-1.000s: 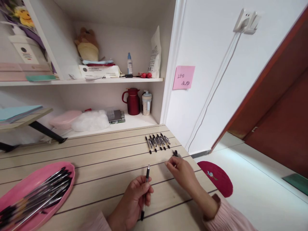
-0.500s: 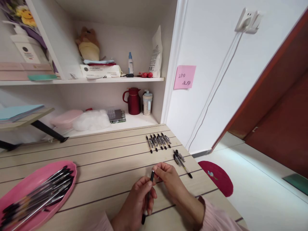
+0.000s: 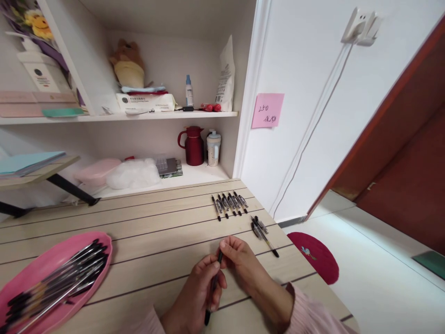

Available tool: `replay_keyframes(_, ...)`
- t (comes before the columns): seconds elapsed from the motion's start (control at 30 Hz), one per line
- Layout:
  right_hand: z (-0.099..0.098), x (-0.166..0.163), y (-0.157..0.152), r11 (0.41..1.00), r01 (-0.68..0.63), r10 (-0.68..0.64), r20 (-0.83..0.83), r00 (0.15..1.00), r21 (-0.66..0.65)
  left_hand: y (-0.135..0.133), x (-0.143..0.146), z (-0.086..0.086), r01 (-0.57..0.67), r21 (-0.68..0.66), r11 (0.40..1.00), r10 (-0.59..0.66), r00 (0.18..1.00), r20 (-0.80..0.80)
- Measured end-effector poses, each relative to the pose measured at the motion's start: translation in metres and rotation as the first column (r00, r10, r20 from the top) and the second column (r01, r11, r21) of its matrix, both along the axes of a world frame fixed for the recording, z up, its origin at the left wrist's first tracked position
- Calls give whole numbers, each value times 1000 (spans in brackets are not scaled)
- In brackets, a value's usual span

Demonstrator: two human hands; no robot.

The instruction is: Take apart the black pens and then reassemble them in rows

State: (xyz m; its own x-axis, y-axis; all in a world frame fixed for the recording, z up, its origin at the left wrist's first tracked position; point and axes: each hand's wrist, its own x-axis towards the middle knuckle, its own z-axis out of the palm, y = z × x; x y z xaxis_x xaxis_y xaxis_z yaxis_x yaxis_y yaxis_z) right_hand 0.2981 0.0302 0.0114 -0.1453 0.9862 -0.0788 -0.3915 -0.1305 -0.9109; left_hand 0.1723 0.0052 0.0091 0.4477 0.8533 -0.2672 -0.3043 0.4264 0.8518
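Observation:
A black pen (image 3: 207,317) slants upward in my left hand (image 3: 194,292), whose thumb and fingers are closed around its barrel. At the pen's upper end, the thumb and fingertips of my right hand (image 3: 245,265) pinch together and cover its tip. Beyond my hands, a row of several pens (image 3: 229,204) lies side by side on the striped wooden table (image 3: 149,260). Closer on the right lie a longer pen (image 3: 270,245) and small dark pen parts (image 3: 259,227), perhaps caps. On the left, a pink oval tray (image 3: 108,246) holds a pile of pens (image 3: 66,278).
A white shelf unit (image 3: 160,116) borders the table's far side, with a red jug (image 3: 193,147) and a speckled cup (image 3: 213,149) on its lower level. A small raised stand (image 3: 55,169) is at left. A dark red round stool seat (image 3: 318,257) sits past the right edge.
My right fingertips have closed over the pen's upper end, where a bright tip showed before. My left hand keeps its hold. The view has shifted very slightly.

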Motion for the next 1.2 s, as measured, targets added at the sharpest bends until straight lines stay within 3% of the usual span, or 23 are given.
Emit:
replay_keyframes(0.17,-1,0,1,998,-13,8,-87,996,-56,0,0,-1,-6,18,1000,6,1000,3)
replay_keyframes(0.3,1,0,1,1000,-8,7,-44,999,-8,-1,-1,0,-3,21,1000,2,1000,8)
replay_keyframes(0.5,0,-2,0,999,-21,16,-147,989,-32,0,-1,3,-6,-1,1000,6,1000,-14)
replay_keyframes(0.67,1,-2,0,1000,-14,14,-73,997,-4,0,-1,3,-8,16,1000,9,1000,-15)
replay_keyframes(0.83,6,-5,-1,1000,-17,13,-227,974,-15,1,-3,1,19,17,1000,-19,1000,-5)
replay_keyframes(0.93,5,-2,2,997,18,-38,-293,955,-69,0,-4,1,21,27,999,-21,1000,-12)
replay_keyframes(1.1,7,14,12,979,189,-202,-241,949,-74,-1,-5,1,54,20,998,-54,998,-40)
replay_keyframes(1.2,9,20,13,975,204,-219,-221,950,-90,0,-4,0,70,24,997,-69,996,-50)
